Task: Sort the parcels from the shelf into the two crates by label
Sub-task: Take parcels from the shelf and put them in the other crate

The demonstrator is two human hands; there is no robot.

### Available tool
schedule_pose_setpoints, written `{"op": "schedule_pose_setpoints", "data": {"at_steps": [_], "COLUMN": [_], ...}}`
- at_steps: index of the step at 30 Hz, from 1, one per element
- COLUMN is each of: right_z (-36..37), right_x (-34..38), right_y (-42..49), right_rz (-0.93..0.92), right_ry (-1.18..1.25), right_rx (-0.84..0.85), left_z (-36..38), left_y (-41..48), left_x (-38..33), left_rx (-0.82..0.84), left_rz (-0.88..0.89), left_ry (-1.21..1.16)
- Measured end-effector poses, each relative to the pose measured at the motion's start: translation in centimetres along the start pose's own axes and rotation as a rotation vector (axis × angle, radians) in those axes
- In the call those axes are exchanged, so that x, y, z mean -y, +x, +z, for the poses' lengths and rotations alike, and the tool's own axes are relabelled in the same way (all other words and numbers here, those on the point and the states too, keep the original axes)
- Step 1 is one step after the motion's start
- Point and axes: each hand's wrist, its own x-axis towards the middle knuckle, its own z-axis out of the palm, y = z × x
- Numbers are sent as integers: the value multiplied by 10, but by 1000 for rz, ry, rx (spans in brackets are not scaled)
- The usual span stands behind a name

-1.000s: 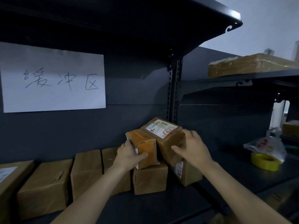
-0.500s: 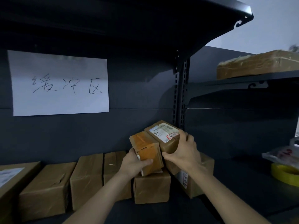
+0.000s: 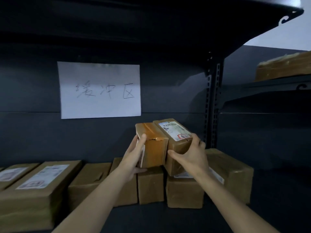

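Two small brown taped parcels are held side by side above the row on the shelf. My left hand (image 3: 134, 157) grips the left one, a tape-covered parcel (image 3: 154, 148) with a torn top edge. My right hand (image 3: 191, 157) grips the right one, a labelled parcel (image 3: 175, 132) whose white label carries a red-circled mark. Both are lifted clear of the boxes below. No crate is in view.
Several brown parcels stand in a row on the dark shelf (image 3: 159, 219): labelled ones at left (image 3: 40, 182), plain ones (image 3: 149, 187) under my hands, a bigger one (image 3: 234, 174) at right. A handwritten paper sign (image 3: 101, 89) hangs on the back panel. An upright post (image 3: 212, 106) stands right.
Both hands have raised the two parcels off the stack and drawn them together. The view has swung left, so the tape roll and bag at right have left the frame.
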Motion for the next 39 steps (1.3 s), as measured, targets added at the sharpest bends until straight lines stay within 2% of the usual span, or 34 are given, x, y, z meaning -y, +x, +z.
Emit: {"op": "schedule_pose_setpoints", "data": {"at_steps": [3,6,10,13,15,18,23,39], "right_z": [27,46,60,65,67,67,64,59], "right_x": [19,35,46,51,52,51,46,30], "right_y": [-11,-19,-23,-26,-26,-25,-27,-38], "right_rz": [-25,-52,-58,-68,-70,-59,-64,-46], "right_ry": [11,-37,-68,-107,-130,-144,-113,24], "right_rx": [38,40,22,14,22,32,39,42], "left_z": [-29,-63,-102,-110,-106,-99,-101,-116], "left_y": [-6,-9,-20,-19,-17,-14,-15,-40], "left_x": [-5,-6,-11,-2,6,8,12,22], "left_rx": [-147,-345,-508,-519,-496,-491,-443,-437], "left_rz": [-10,19,64,47,15,44,125,28], "left_ry": [-76,4,598,943,1064,1061,852,566]}}
